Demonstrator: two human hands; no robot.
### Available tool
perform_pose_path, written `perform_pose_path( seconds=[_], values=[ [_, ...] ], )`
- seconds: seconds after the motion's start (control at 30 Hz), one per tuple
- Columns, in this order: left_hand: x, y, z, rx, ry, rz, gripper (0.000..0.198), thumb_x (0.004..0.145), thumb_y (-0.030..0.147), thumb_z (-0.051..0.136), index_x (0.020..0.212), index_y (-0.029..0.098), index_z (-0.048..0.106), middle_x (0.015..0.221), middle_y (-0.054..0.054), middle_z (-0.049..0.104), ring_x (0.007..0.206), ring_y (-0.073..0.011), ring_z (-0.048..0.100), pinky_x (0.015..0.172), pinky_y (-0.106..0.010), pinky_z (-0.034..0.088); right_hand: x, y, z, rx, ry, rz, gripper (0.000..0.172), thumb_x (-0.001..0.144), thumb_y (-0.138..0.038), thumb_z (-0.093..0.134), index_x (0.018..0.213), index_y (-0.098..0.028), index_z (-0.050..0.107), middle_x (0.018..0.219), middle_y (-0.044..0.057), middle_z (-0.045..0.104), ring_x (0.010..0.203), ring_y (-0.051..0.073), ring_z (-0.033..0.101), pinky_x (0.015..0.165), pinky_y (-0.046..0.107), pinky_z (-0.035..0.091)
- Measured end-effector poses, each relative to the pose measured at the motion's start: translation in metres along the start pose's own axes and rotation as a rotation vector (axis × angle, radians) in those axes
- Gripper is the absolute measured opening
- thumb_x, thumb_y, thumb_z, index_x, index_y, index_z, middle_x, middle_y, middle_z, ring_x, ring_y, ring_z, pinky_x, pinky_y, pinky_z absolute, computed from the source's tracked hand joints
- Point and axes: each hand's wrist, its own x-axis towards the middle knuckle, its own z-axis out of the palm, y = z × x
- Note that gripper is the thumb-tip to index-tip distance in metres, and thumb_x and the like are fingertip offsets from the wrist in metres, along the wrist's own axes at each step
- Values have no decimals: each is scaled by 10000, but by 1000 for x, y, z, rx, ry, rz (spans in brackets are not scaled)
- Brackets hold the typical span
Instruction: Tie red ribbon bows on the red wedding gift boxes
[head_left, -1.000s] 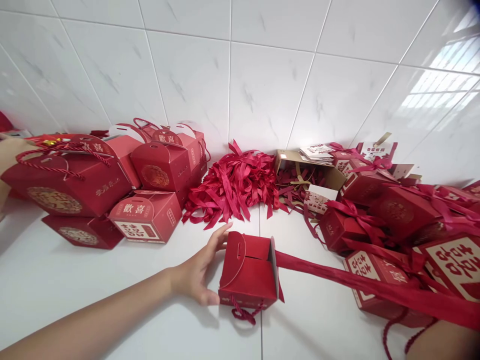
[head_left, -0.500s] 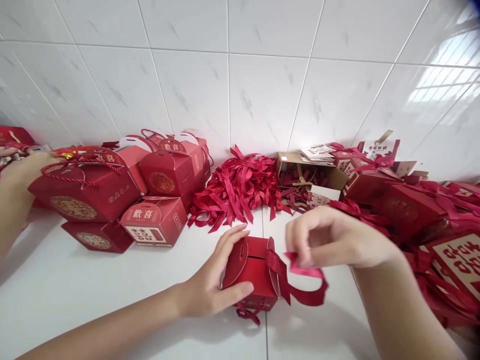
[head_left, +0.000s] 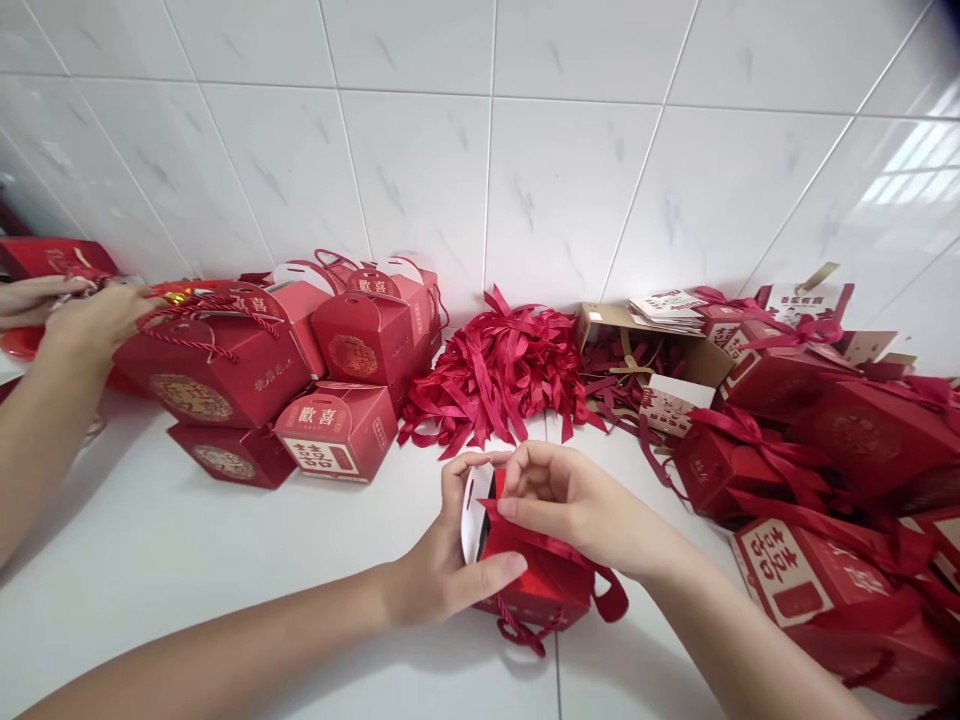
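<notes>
A small red gift box (head_left: pixel 551 580) stands on the white table in front of me. My left hand (head_left: pixel 439 575) is wrapped around its left side, thumb on the near face. The box's left flap (head_left: pixel 471 520) is raised, its white inner side showing. At the top of the box my right hand (head_left: pixel 574 505) pinches the end of a red satin ribbon (head_left: pixel 612 598). The rest of that ribbon loops off the right side of the box. A twisted red cord (head_left: pixel 523 635) hangs at the near side. The right fingertips partly hide the top opening.
Behind the box lies a heap of red ribbons (head_left: pixel 510 370), beside an open cardboard box (head_left: pixel 701 362) of ribbon pieces. Stacked red boxes (head_left: pixel 217 375) stand left, ribbon-tied boxes (head_left: pixel 795 570) right. Another person's hands (head_left: pixel 82 320) work at far left.
My right hand has moved left with the ribbon, from beside the box to its top. The left flap has tilted outward, showing its white inside. The view has shifted slightly.
</notes>
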Motion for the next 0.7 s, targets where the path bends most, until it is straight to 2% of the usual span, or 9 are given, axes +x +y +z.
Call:
perform_pose_path(
  seconds=[0.13,0.3,0.43,0.5,0.6,0.7],
  values=[
    [0,1,3,-74,-34,6,627,823,325,609,1255,324,154,1330,-104,314,1280,-303,371,1013,-502,352,2,1,4,1,39,-14,189,772,-279,663,768,-199,492,675,-57,517,568,77,445,548,207,358],
    [1,9,7,-79,-82,-13,662,803,359,636,1267,334,164,1329,-107,325,1279,-317,380,998,-496,373,1,1,4,26,31,10,206,775,-274,653,764,-201,460,687,-51,533,584,83,462,546,209,356],
    [-1,11,6,-131,-57,-37,756,744,554,634,1300,313,182,1362,-115,310,1296,-328,344,1035,-496,329,2,1,4,33,27,14,235,762,-290,668,757,-201,450,683,-57,526,564,75,445,515,198,331],
    [-1,9,2,-155,35,-80,625,793,618,516,1272,305,263,1375,-93,311,1307,-308,320,1055,-476,302,2,1,5,24,31,13,242,763,-298,667,753,-199,447,678,-57,528,549,70,432,496,192,313],
    [0,5,-4,-156,177,-149,341,897,553,354,1093,280,413,1355,-50,344,1307,-272,311,1062,-452,289,3,0,5,4,44,2,235,766,-280,660,740,-196,442,657,-62,523,531,61,414,484,185,294],
    [1,5,-8,-58,205,-187,301,923,492,333,883,228,474,1305,-47,385,1292,-267,310,1072,-443,264,3,0,5,-19,57,-10,216,765,-253,652,746,-196,444,638,-72,506,507,52,385,473,183,277]
  ],
)
